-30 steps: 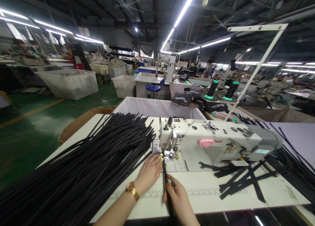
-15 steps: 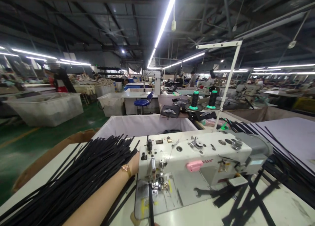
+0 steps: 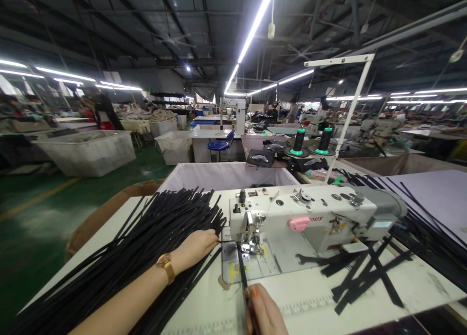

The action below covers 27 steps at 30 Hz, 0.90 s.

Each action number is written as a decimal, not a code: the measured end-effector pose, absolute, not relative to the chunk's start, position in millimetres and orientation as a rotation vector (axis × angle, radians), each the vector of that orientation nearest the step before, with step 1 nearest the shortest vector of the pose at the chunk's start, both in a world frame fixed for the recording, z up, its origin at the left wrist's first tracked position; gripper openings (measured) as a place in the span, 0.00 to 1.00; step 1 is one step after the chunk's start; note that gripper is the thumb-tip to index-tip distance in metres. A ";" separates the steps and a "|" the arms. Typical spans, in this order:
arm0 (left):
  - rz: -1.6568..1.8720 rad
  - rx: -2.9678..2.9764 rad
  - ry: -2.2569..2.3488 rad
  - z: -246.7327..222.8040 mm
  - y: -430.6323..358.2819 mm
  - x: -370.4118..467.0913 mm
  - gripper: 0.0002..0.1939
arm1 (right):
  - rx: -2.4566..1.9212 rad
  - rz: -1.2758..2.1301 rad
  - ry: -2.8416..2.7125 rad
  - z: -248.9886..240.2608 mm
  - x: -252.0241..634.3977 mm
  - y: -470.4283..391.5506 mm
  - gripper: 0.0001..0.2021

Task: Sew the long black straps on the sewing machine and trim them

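Note:
A white sewing machine (image 3: 288,218) stands on the pale table. My left hand (image 3: 199,247), with a gold watch on its wrist, is just left of the needle area, fingers pinched on the end of a thin dark strip. A big bundle of black straps (image 3: 146,247) lies beneath and beside that arm. One black strap (image 3: 242,271) runs from under the presser foot toward me. At the table's front, my right hand (image 3: 264,308) has its fingers closed around this strap's near part. A pink piece (image 3: 299,223) is fixed on the machine's front.
A wrench (image 3: 308,259) and several black straps (image 3: 365,276) lie right of the needle area. Behind the machine are a fabric-lined bin (image 3: 219,174), two black thread cones and a white thread stand (image 3: 350,116). People are farther back.
The view has shifted, with the machine now farther right. My left hand has come out from behind the machine head toward me. My right hand has risen into view, holding the strap.

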<state>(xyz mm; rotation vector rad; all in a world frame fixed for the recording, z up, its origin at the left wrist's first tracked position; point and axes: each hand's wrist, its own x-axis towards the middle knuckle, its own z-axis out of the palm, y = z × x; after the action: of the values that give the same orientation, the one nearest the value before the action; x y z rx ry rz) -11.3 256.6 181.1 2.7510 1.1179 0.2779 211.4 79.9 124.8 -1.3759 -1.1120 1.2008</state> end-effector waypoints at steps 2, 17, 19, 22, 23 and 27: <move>0.312 2.616 1.168 177.1 241.4 -12.8 0.16 | -1.231 1.405 -1.051 133.2 196.6 93.9 0.24; 0.416 2.220 1.307 159.2 238.5 -10.9 0.17 | -1.000 1.806 -0.518 124.1 161.9 191.1 0.22; 0.417 2.210 1.314 159.0 238.5 -10.8 0.17 | -0.983 1.820 -0.498 124.3 162.6 192.6 0.22; 0.427 2.209 1.313 159.1 238.0 -10.1 0.17 | -0.973 1.862 -0.472 127.4 166.0 192.4 0.21; 0.431 2.210 1.312 159.5 237.7 -9.7 0.17 | -0.971 1.877 -0.466 128.7 167.4 191.8 0.20; 0.435 2.207 1.315 161.6 235.3 -7.8 0.17 | -0.961 1.916 -0.466 132.2 170.5 189.9 0.16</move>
<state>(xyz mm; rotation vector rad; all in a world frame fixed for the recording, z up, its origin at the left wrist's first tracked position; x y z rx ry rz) -7.8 235.3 161.6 2.2070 1.3154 0.4352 170.5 189.9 132.2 -0.9609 -0.4662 1.9155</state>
